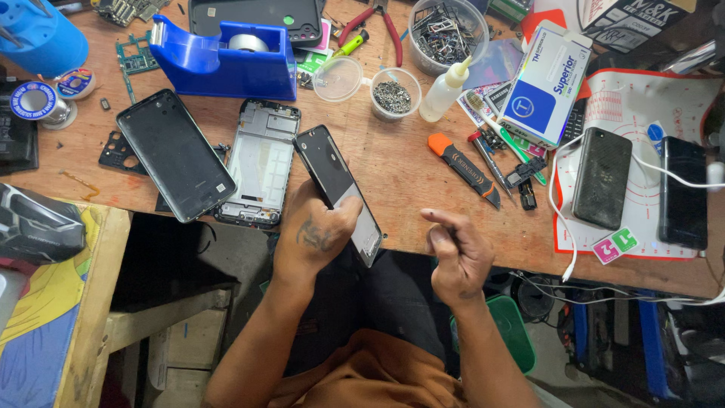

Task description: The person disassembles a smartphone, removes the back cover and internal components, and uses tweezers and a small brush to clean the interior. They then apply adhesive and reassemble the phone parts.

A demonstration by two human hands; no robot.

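Phone screen [340, 193] gripped tight in left hand [313, 238], tilted up over table edge [400, 242]. Right hand [457, 253] just beside it, fingers pinched shut, maybe on some tiny part, too small to tell. Looks like fitting time; calls for slow, careful touch at screen's near end.

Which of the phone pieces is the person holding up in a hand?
The dark phone screen panel gripped in the left hand. The black back cover and the silver middle frame lie flat on the table.
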